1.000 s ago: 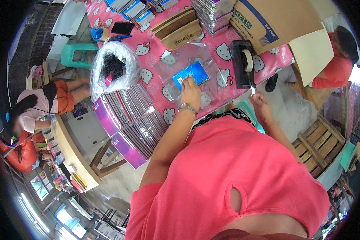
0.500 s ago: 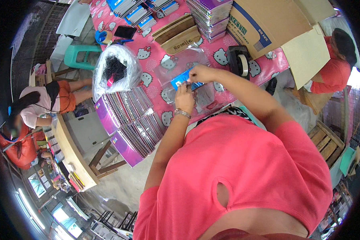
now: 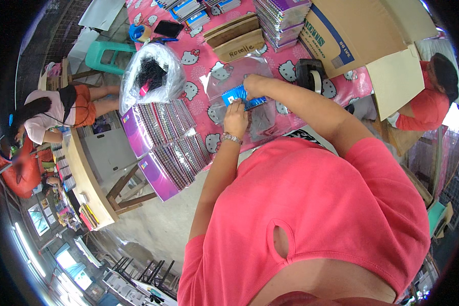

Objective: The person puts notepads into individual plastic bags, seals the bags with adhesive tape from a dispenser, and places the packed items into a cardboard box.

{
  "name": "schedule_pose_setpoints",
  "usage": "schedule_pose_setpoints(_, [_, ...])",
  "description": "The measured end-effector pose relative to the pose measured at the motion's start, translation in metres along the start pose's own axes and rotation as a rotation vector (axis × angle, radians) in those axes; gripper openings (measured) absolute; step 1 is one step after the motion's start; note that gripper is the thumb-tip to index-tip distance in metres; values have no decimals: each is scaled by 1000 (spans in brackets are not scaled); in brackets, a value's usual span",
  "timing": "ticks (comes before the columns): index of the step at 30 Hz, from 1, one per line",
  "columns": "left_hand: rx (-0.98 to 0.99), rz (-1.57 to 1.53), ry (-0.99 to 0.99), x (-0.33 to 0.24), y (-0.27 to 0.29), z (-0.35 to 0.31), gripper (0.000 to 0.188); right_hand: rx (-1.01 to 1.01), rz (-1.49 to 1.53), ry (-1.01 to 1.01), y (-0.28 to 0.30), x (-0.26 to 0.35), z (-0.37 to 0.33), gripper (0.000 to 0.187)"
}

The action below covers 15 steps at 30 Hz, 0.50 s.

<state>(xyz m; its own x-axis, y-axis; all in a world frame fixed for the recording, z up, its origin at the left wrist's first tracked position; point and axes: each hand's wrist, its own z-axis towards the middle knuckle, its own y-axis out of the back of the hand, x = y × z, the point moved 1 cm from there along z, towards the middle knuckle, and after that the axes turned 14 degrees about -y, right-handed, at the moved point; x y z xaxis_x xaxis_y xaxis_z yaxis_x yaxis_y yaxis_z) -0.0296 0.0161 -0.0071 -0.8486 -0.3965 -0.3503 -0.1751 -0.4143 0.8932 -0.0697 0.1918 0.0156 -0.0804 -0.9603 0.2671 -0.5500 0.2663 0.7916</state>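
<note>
Resting the left hand [image 3: 235,121] on the near left edge of a blue booklet [image 3: 231,96], laid on clear plastic [image 3: 245,67] over the pink-covered bench [image 3: 201,76], with fingers [image 3: 234,106] extended close together. Bending the right hand [image 3: 254,87] over the booklet's right part; cannot tell whether pinching, with those fingers hidden underneath. Facing purple spiral notebooks [image 3: 176,158] at left, a black tape dispenser [image 3: 307,73] at right
</note>
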Motion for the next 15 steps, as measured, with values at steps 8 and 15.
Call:
schedule_pose_setpoints(8, [100, 13, 28, -11, 11, 3, 54, -45, 212, -305, 4, -18, -28, 50])
schedule_pose_setpoints(15, [-16, -140, 13, 2, 11, -21, 46, -418, 469, -381, -38, -38, -63, 43])
